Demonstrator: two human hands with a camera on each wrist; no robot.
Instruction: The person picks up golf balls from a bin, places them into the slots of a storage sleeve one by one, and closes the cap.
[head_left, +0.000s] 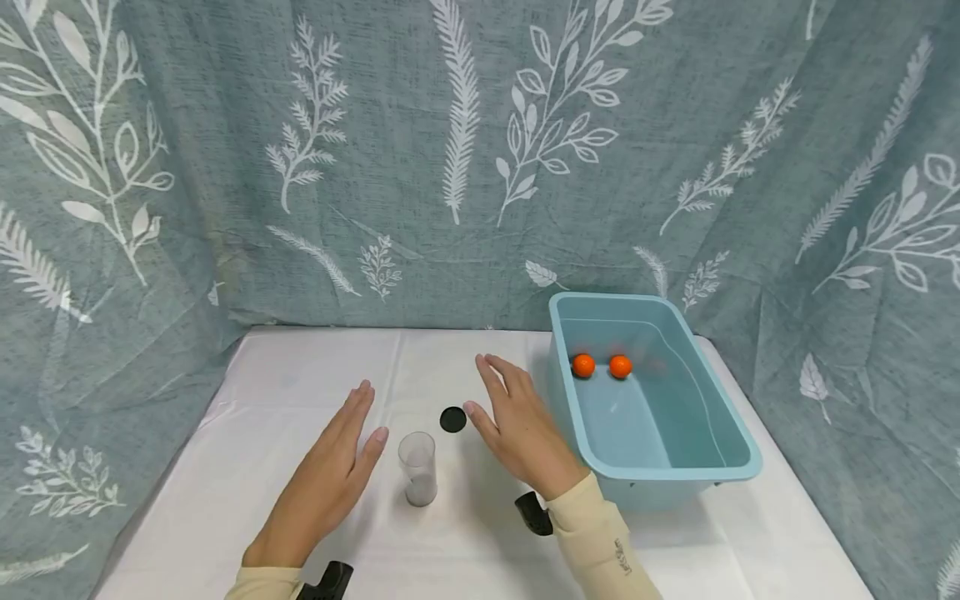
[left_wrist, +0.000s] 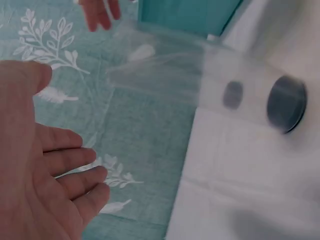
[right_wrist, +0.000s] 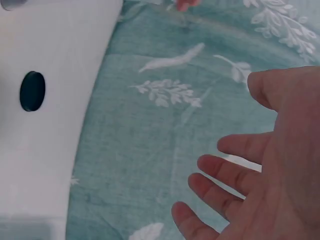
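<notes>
A clear, tall, see-through cylinder (head_left: 417, 467) stands upright on the white-covered table between the two hands. Just behind it lies a flat black disc (head_left: 453, 419), which looks like a lid. My left hand (head_left: 322, 475) is raised to the left of the cylinder, fingers extended and touching nothing. On the other side, my right hand (head_left: 521, 421) hovers near the disc with its fingers spread and nothing in it. In the left wrist view the cylinder (left_wrist: 165, 65) appears blurred, with a dark round base (left_wrist: 286, 104). The right wrist view shows the disc (right_wrist: 32, 91) apart from the right hand (right_wrist: 240, 170).
A light blue plastic bin (head_left: 667, 472) stands at the right of the table. Inside, near its far left corner, are two orange balls (head_left: 583, 366). A teal cloth with white leaf prints (head_left: 405, 167) hangs behind and beside the table (head_left: 300, 367).
</notes>
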